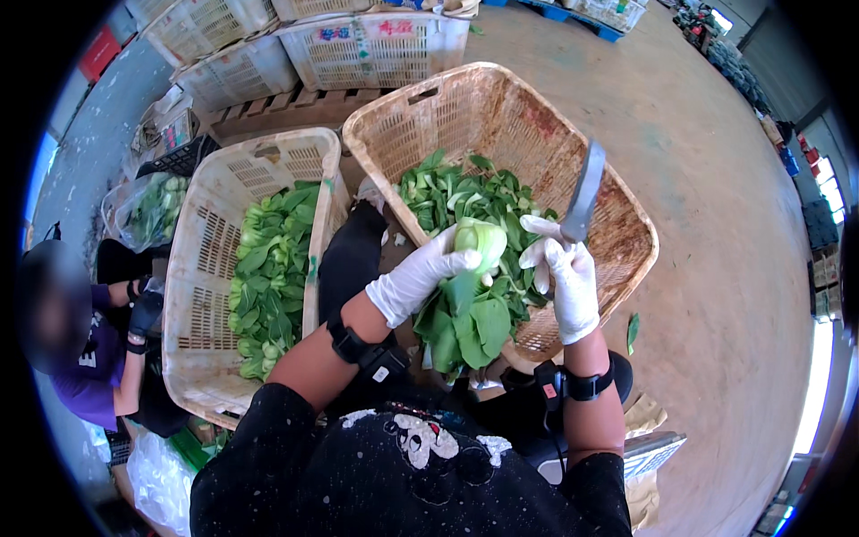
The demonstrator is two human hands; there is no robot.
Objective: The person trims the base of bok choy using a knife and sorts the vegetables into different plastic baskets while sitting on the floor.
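Observation:
Gloved in white, my left hand is closed round a head of bok choy. Its pale base points up and its green leaves hang toward my lap. My right hand, also gloved, grips a grey knife that sticks up and away from me; some of its fingers reach toward the bok choy without touching it. Both hands are over the near side of a stained, tilted plastic crate. Loose green leaves lie inside that crate.
A whitish crate on the left holds rows of bok choy. Beside it sits another person in purple with dark gloves. Stacked crates stand on a wooden pallet ahead. A fallen leaf lies on the floor at right.

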